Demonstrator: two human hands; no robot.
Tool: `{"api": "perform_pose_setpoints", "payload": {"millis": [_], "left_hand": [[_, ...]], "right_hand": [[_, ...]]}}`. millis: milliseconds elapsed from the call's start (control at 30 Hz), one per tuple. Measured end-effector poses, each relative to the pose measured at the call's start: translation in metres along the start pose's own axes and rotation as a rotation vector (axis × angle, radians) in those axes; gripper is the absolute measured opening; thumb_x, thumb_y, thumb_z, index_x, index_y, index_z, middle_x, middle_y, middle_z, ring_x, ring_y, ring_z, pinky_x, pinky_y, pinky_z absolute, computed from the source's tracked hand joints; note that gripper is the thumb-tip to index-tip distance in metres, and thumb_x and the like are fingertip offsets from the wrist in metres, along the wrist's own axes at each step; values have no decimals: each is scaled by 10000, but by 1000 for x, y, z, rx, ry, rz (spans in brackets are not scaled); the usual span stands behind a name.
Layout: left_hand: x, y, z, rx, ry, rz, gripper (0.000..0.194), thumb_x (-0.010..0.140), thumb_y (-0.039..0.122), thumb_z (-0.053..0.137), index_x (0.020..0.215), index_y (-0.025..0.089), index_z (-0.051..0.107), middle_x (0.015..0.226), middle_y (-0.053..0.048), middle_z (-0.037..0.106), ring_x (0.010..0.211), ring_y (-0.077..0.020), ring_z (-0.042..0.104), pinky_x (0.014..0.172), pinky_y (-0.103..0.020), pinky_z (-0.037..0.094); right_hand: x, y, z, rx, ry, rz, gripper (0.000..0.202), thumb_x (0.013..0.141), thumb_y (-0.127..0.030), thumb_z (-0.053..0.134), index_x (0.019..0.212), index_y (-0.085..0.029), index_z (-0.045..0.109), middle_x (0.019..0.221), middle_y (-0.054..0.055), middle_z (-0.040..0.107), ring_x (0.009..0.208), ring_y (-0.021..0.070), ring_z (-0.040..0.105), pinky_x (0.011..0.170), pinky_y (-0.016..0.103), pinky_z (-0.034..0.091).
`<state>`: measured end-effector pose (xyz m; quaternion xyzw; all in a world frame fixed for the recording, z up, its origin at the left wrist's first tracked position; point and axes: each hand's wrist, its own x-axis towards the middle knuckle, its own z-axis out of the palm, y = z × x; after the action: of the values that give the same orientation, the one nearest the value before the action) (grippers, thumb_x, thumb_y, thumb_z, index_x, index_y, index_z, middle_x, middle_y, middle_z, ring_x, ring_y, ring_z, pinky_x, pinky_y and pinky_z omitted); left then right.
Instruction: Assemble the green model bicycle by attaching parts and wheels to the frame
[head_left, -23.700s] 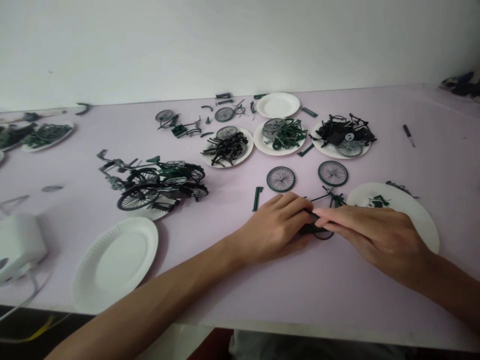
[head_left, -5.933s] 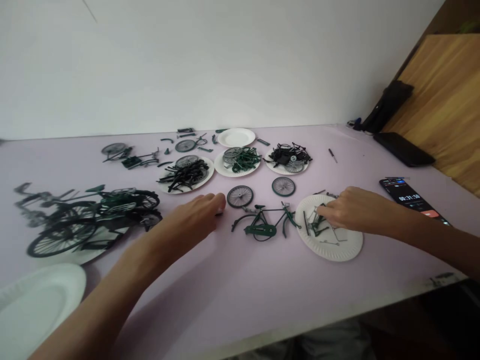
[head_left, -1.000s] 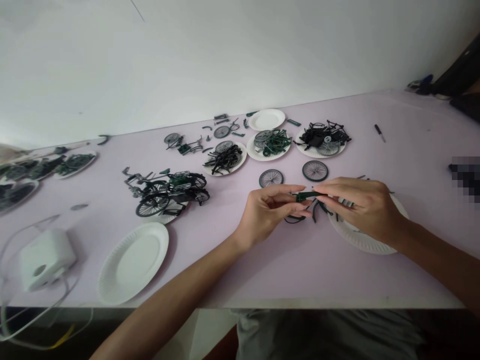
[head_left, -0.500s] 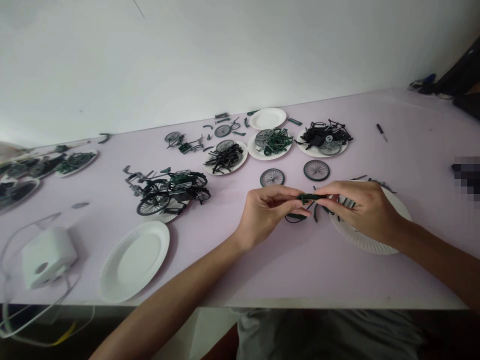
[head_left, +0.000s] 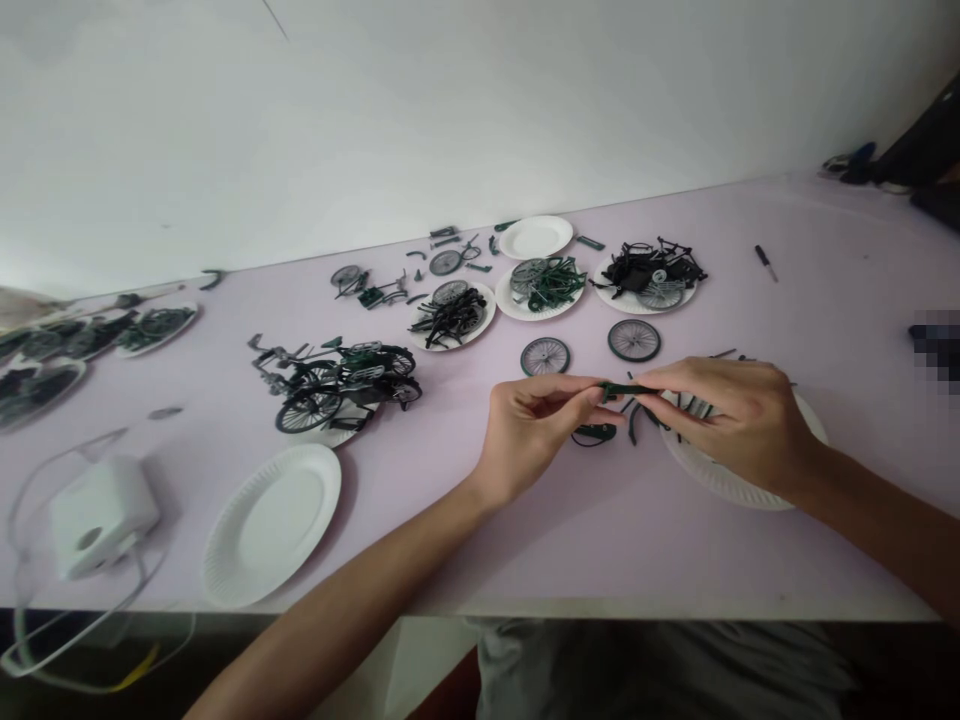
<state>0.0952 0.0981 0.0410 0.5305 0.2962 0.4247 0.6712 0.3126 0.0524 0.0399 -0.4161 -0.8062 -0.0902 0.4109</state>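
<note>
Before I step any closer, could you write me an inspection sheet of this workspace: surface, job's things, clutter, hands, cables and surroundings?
Surface: pale pinkish table, its front edge in view.
Job's things: small dark green part, held; bicycle frame, mostly hidden; two spoked wheels lying beyond it.
Clutter: plates heaped with bicycle parts, model bicycles, loose parts, screwdriver-like tool.
Hands: left hand and right hand both pinch that part; the right overlaps a white plate in view.
Cables: white cable from a white box passes the table's front edge; yellow stretch lower down.
Surroundings: pale wall behind; dark items at far right, too unclear to name.
</note>
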Motion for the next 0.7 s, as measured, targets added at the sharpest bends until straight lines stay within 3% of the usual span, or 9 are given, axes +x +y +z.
{"api": "perform_pose_setpoints", "payload": {"millis": [333, 700], "left_hand": [[-4, 1, 3, 46, 29, -48, 333, 816, 430, 863, 942, 129, 799, 948, -109, 829, 852, -289, 819, 880, -404, 693], [-3, 0, 4, 57, -13, -14, 294, 880, 422, 808, 944, 135, 789, 972, -103, 829, 845, -272, 819, 853, -373, 687]], "right_hand": [[-2, -6, -2, -46, -31, 4, 172, 923, -110, 710, 1041, -235, 695, 882, 1, 802, 715, 185, 754, 631, 332, 567], [-3, -5, -3, -102, -31, -32, 172, 918, -95, 707, 1028, -223, 674, 887, 19, 793, 764, 192, 761, 672, 321, 576]]}}
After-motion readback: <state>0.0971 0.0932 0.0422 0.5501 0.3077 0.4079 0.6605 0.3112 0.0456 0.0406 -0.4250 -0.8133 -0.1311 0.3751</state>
